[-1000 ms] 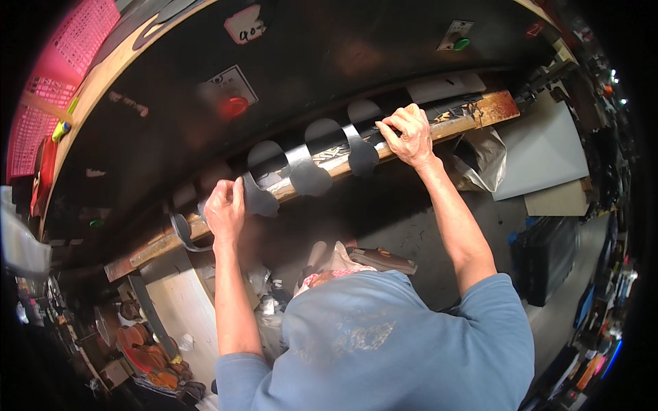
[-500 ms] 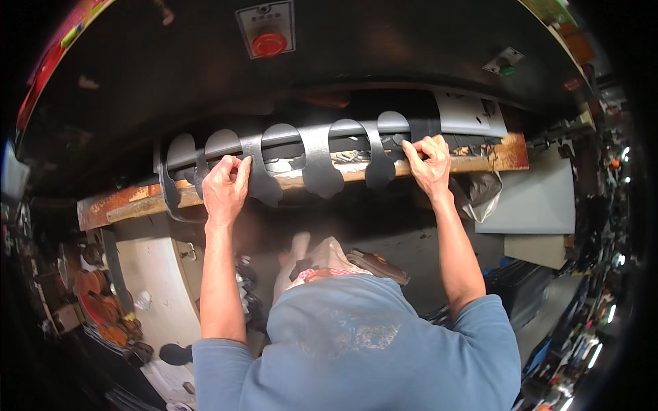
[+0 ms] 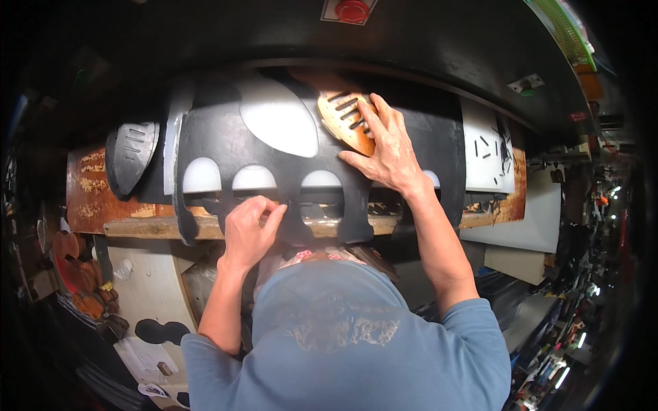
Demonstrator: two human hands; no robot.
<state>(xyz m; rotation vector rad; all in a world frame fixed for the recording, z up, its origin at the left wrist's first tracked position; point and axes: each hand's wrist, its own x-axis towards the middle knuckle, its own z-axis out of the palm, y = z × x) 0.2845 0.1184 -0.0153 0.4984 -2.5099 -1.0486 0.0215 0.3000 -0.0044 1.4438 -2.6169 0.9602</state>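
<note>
A black sheet (image 3: 219,130) with sole-shaped cut-outs along its near edge lies over the cutting bed, its scalloped strips hanging past the bench edge. My left hand (image 3: 252,229) is closed in a pinch at one of these strips, left of centre. My right hand (image 3: 394,147) reaches over the sheet. Its thumb and fingers straddle a yellowish sole-shaped cutting die (image 3: 347,120) with several dark slots, gripping its right side. Left of that die is a large sole-shaped opening (image 3: 279,118) in the sheet, showing the pale surface underneath.
A second, dark-edged die (image 3: 133,151) sits at the left end of the worn wooden bench (image 3: 89,181). A white board (image 3: 488,154) with small black offcuts lies at right. The dark machine beam with a red button (image 3: 352,11) spans above. A pale cabinet (image 3: 147,288) stands at lower left.
My right hand has left the sheet's edge and moved inward onto the die. More of the black sheet now shows on the bed. My left hand still pinches near its edge.
</note>
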